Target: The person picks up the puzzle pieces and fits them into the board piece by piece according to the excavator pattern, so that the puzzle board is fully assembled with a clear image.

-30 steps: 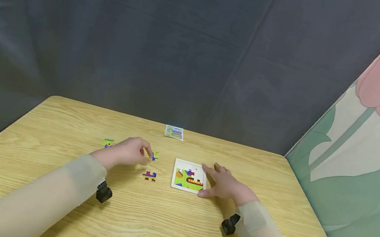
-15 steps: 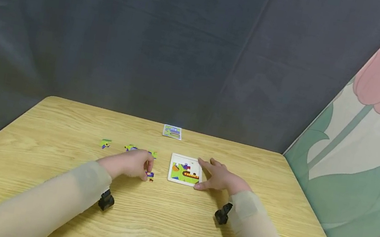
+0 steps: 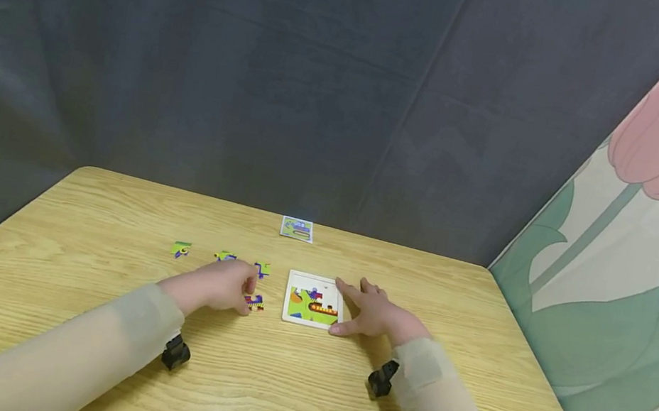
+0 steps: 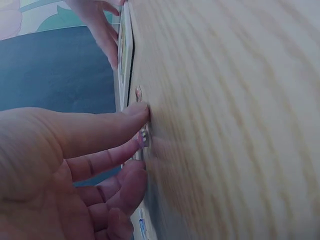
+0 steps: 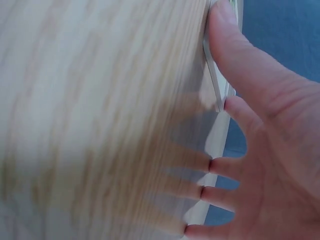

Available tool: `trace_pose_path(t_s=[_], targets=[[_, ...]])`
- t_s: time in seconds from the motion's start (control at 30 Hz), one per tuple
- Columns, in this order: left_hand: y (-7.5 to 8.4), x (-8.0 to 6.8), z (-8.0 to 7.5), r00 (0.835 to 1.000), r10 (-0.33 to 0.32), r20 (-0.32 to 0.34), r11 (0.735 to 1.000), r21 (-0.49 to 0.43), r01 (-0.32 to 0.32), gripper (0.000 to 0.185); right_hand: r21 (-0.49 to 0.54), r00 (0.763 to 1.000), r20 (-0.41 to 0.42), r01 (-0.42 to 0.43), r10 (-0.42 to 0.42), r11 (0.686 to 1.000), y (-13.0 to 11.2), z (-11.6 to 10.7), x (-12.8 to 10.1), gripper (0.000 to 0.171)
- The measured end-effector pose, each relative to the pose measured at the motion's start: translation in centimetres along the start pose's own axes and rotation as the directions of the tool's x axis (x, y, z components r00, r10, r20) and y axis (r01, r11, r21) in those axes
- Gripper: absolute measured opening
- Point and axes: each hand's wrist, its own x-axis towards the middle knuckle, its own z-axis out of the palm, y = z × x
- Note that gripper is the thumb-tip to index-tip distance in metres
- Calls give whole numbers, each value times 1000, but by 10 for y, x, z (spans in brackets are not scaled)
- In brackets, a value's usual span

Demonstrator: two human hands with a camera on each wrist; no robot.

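Note:
My left hand (image 3: 221, 285) is low over the table, its thumb and index finger pinching the edges of a blue, red and black-striped jigsaw piece (image 3: 254, 303). In the left wrist view the hand covers most of that piece. To the right lies a white-framed puzzle tray (image 3: 286, 303) with joined green, orange and red pieces (image 3: 313, 309) along its lower part and bare white above. My right hand (image 3: 375, 315) rests at the tray's right side, fingers spread. Its thumb and index finger touch the tray's edge, and the other fingertips meet the table (image 5: 100, 125).
Several loose jigsaw pieces lie behind my left hand: one green and yellow (image 3: 181, 250), one partly hidden (image 3: 225, 256), one green and blue (image 3: 262, 270). A picture card (image 3: 297, 229) lies near the table's back edge. A dark curtain (image 3: 246, 77) hangs behind.
My left hand has come from the green and blue piece toward me to the striped piece and now has its fingers about it. The right hand stays at the tray.

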Motion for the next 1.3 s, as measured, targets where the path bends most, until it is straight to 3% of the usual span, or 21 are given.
trace_pose_path(t_s=[0.3,0.5,0.73,1.07,1.3], targets=[[-4,5,3,999,29,-44,994,-107,-33,22,-6,999,3,-32,32,999,-7,0,0,101],[-2,15,3,993,83,-82,973,-209,-98,17,-28,1000,13,-21,21,999,-7,0,-1,101],[18,31,-2,990,99,-104,929,-348,-129,6,-21,1000,7,-18,19,1000,-7,0,-1,101],[60,66,15,987,105,-124,939,-315,-140,6,-73,1000,-13,-1,0,997,0,-1,-2,99],[78,73,25,988,94,-123,944,-305,-128,4,-71,1000,-8,26,-27,997,0,0,0,97]])
